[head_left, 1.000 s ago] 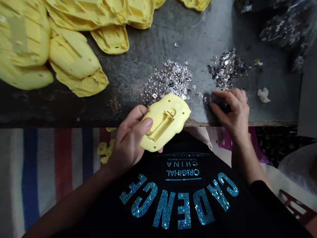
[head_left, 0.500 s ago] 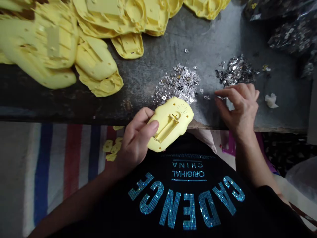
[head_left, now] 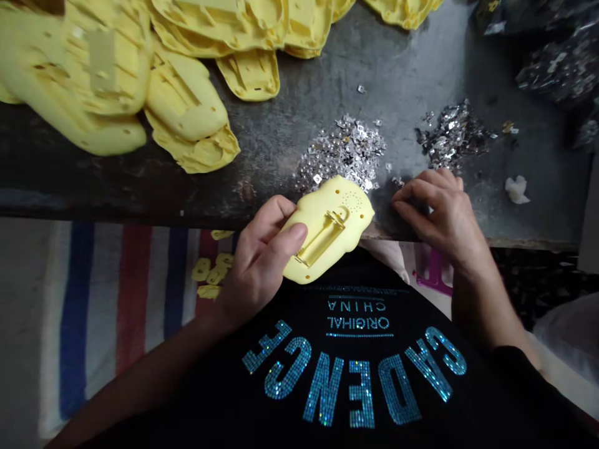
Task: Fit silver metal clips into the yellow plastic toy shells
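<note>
My left hand (head_left: 262,249) grips a yellow plastic shell (head_left: 344,240) by its left end, thumb on top. The shell's outer face points up, with a long battery recess, small metal pieces at the recess ends, screw holes and a ring of tiny holes. My right hand (head_left: 440,209) is closed in a pinch low over the table's front part; whatever lies between thumb and fingertips is too small to make out. Just beyond the shell spreads a pile of small silvery metal contacts (head_left: 349,149). A second, darker heap of metal pieces (head_left: 453,134) sits beyond my right hand.
Stacked yellow shells (head_left: 103,75) cover the left and back of the dark metal table (head_left: 266,134). Plastic bags of metal parts (head_left: 556,68) stand at the back right. A crumpled white scrap (head_left: 517,189) lies to the right. Small yellow pieces (head_left: 215,274) are below the table edge.
My right hand has moved left and a little nearer the shell, its thumb and fingers drawn together. The left hand still holds the shell; the whole view has shifted slightly.
</note>
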The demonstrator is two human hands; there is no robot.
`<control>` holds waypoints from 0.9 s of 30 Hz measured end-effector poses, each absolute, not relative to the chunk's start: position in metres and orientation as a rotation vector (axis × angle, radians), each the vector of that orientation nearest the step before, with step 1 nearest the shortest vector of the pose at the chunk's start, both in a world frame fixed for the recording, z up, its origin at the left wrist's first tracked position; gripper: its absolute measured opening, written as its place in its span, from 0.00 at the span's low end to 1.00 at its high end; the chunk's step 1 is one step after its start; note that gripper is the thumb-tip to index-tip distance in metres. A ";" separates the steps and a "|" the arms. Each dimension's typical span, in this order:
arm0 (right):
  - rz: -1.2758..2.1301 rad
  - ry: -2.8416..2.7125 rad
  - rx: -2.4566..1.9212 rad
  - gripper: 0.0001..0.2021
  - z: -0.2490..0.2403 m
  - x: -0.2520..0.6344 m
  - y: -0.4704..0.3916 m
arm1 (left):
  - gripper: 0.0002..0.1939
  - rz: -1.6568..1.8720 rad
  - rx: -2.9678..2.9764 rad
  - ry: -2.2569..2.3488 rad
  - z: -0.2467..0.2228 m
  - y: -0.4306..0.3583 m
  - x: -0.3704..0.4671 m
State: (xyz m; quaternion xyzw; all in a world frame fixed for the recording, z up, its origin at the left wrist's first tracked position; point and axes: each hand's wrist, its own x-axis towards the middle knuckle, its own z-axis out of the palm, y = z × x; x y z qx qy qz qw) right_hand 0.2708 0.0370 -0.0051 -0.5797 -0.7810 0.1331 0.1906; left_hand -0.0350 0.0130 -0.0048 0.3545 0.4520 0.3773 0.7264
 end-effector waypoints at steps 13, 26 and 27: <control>0.166 -2.161 -1.613 0.08 -0.023 0.281 0.014 | 0.13 0.850 0.762 1.033 0.001 0.010 -0.025; 0.637 -2.006 -1.195 0.09 0.026 0.255 -0.001 | 0.13 0.759 1.161 1.020 0.010 0.021 -0.007; 0.606 -2.052 -1.179 0.09 0.029 0.253 0.000 | 0.13 0.762 1.186 1.019 0.011 0.021 -0.006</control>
